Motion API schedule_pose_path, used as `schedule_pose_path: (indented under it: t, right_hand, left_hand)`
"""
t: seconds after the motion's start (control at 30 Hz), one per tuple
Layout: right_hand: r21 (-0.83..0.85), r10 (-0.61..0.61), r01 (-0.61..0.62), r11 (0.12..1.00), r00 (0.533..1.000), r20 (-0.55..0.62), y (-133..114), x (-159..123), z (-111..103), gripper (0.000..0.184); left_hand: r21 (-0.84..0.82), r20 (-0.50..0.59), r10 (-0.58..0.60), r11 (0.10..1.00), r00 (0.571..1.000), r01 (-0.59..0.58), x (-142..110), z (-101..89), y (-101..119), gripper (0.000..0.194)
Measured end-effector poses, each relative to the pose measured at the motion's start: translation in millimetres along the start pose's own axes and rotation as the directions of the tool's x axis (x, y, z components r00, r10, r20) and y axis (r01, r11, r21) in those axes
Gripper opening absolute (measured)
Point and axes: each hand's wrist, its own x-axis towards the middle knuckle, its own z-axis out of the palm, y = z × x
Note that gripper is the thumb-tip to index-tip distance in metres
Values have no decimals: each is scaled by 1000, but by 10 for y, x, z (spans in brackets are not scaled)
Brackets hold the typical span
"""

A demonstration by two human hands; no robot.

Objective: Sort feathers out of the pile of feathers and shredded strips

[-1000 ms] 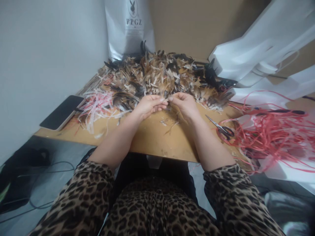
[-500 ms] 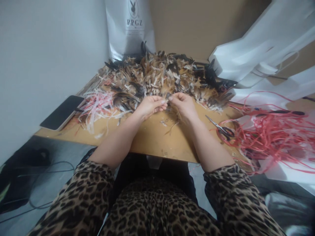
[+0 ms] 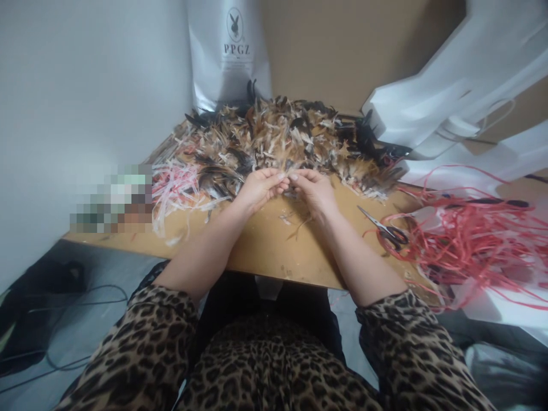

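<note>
My left hand (image 3: 263, 188) is closed, its thumb and fingertips pinched together just in front of a heap of brown, black and white feathers (image 3: 265, 131). Facing it, my right hand (image 3: 314, 188) pinches too, and the fingertips of both hands meet. A small tan feather (image 3: 287, 164) sticks up from between them; its lower end is hidden by the fingers. Below the hands, a few loose feather bits (image 3: 299, 227) lie on the wooden tabletop (image 3: 274, 251).
Scissors (image 3: 387, 229) lie at right, partly open, beside a tangle of red plastic string (image 3: 475, 245). Pink and white strips (image 3: 173, 185) lie left of the feathers. A white printed bag (image 3: 231, 68) stands behind. White foam-like pieces (image 3: 411, 114) lean at back right. The left table corner is pixelated.
My right fingertips have come in against my left ones, closing a small gap. The dark-tipped piece at my right fingertips no longer shows. A pixelated patch covers the phone's spot.
</note>
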Motion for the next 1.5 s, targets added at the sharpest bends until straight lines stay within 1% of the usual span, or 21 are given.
schedule_pose_path:
  t: [0.1, 0.27, 0.53, 0.77, 1.03, 1.2, 1.3, 1.4, 1.5]
  right_hand:
    - [-9, -43, 43, 999, 999, -20, -1, 0, 9, 37]
    - [-63, -61, 59, 996, 998, -25, 18, 11, 0, 35]
    - [-78, -107, 103, 992, 993, -44, 49, 13, -3, 24]
    - [-63, -114, 110, 992, 992, -53, 75, 6, 0, 21]
    - [-42, -91, 90, 995, 996, -5, 75, -8, 13, 26]
    - [-73, -104, 103, 992, 994, -13, 110, 11, 3, 29]
    - [-54, -106, 105, 993, 994, -22, 151, 37, -10, 29]
    - [-34, -110, 109, 993, 994, -15, 181, 54, -24, 30]
    - [-52, -121, 121, 991, 993, -9, 187, 54, -29, 31]
  left_hand:
    - [41, 25, -4, 999, 1000, 3, -16, 10, -12, 6]
    - [115, 11, -26, 993, 1000, 25, -53, 44, -6, 8]
    - [124, 58, -47, 992, 997, 40, -48, 16, -20, 9]
    - [131, 88, -65, 990, 994, 53, -43, 7, -23, 8]
    - [205, 84, -23, 979, 996, 5, -50, -1, -37, 9]
    - [233, 81, -52, 972, 995, 32, -70, 35, -31, 5]
    - [224, 65, -58, 974, 996, 43, -84, 56, -17, 4]
    - [233, 58, -53, 972, 997, 38, -97, 68, -6, 7]
    - [252, 60, -39, 968, 997, 22, -99, 70, -17, 7]
